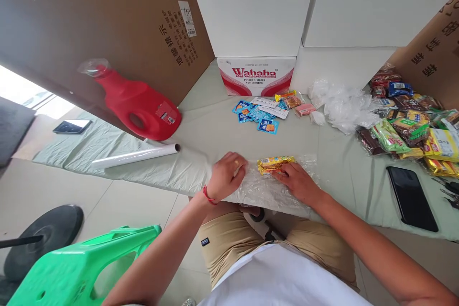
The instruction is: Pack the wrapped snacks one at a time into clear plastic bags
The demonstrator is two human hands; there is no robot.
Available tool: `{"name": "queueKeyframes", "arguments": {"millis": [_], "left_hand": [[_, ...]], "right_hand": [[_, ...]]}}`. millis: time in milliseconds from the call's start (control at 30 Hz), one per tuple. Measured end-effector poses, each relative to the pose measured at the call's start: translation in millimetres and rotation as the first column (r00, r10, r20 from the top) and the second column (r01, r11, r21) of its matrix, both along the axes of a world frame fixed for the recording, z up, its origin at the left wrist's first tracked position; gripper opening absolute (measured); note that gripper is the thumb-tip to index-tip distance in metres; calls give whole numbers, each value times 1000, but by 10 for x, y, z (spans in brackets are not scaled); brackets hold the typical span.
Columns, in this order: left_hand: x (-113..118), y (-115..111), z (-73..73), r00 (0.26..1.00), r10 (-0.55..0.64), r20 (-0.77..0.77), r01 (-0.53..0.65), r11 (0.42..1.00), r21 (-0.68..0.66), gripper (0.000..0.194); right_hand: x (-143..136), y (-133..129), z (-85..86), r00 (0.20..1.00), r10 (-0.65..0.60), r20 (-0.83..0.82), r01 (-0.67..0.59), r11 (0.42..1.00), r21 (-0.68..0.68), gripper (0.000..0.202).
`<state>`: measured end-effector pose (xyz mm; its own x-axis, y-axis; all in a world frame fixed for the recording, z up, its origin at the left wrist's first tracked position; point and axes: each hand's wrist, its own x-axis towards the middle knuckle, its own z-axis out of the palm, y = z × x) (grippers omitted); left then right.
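Note:
A yellow snack packet [275, 164] lies on a crinkled sheet of clear plastic film [263, 192] near the table's front edge. My right hand [299, 184] is on the packet, fingers closed against its right end and near side. Just left of the packet, apart from it, my left hand [226, 178] hovers by the film's left side with its fingers curled together. Its fingertips are slightly blurred, and whatever they pinch is hidden. A red band circles the left wrist.
Blue sachets [267, 125] lie before a Wahaha carton [256, 76]. Crumpled clear bags [346, 107] and a pile of packaged snacks [409, 129] are right, near a black phone [412, 198]. A white roll [136, 156] and red jug [143, 105] stand left; a green stool [68, 267] is below.

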<state>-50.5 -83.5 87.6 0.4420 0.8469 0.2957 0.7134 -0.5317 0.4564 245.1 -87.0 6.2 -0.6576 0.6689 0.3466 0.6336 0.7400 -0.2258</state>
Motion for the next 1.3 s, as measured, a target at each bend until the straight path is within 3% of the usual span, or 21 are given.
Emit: {"name": "queueKeyframes", "arguments": {"millis": [67, 133, 167, 267, 333, 467, 600, 733, 800, 933, 1067, 1200, 1300], "left_hand": [[240, 151, 27, 998, 44, -34, -42, 998, 51, 37], [467, 314, -15, 992, -7, -125, 7, 1000, 4, 70], [558, 389, -51, 982, -50, -184, 41, 998, -55, 76], [719, 535, -137, 923, -218, -317, 126, 949, -288, 56], [750, 543, -148, 898, -256, -358, 121, 926, -359, 39], [777, 380, -123, 884, -189, -428, 49, 947, -318, 37], [839, 140, -154, 862, -106, -495, 25, 986, -168, 32], [868, -39, -199, 856, -71, -512, 69, 997, -24, 25], [862, -109, -219, 855, -84, -511, 113, 993, 26, 26], [820, -263, -306, 854, -171, -491, 221, 974, 45, 36], [713, -455, -448, 913, -243, -328, 286, 954, 92, 45], [587, -600, -540, 949, -258, -180, 285, 947, 146, 47], [568, -643, -571, 962, -211, -176, 244, 950, 196, 40]], "right_hand": [[-2, -9, 11, 1000, 7, 5, -7, 1000, 6, 46], [8, -18, 5, 1000, 11, 10, -11, 1000, 7, 47], [19, -23, -4, 1000, 13, 8, -13, 1000, 1, 48], [80, -50, -32, 999, 37, -14, -37, 999, -15, 50], [138, -83, -27, 995, 73, -62, -74, 997, -14, 47], [246, -214, 120, 969, 102, -224, -124, 988, -89, 37], [277, -369, 440, 933, 40, -358, -126, 967, -220, 33], [236, -369, 656, 938, -144, -316, 125, 989, -79, 41], [224, -314, 647, 959, -219, -179, 211, 975, -63, 51], [273, -289, 475, 979, -203, -23, 195, 962, -190, 45], [357, -487, 325, 982, -179, -63, 158, 956, -246, 42], [434, -671, 307, 978, -179, -105, 144, 948, -284, 42], [539, -621, 316, 936, -323, -141, 280, 924, -259, 36]]}}
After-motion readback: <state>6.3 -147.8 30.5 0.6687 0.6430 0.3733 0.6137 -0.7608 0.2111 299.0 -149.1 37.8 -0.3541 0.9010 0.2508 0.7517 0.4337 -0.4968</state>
